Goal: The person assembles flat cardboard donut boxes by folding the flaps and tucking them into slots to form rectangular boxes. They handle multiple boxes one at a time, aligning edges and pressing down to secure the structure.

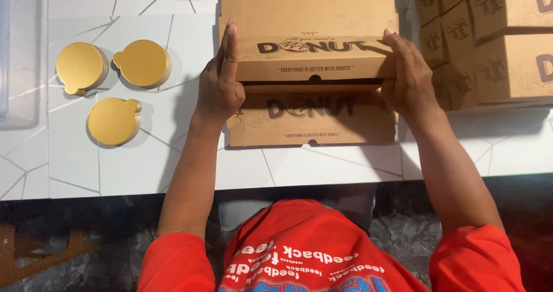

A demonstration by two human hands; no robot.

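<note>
Well left of the left hand [222,78], three gold cake boards [115,121] lie on the white worktop [322,168]. Both hands clasp the upper kraft pastry box [314,53] by its ends, fingers flat, right hand [410,76] opposite. Keeping it level and square over the lower box [314,122] would seat it best.

Boxes [311,55]: plain brown cardboard with dark printed lettering.
Round boards [115,121]: shiny gold, three alike.
Desk [75,171]: white, crossed by thin grey crack-like lines.
Shirt [311,251]: red, with white and blue print.
</note>
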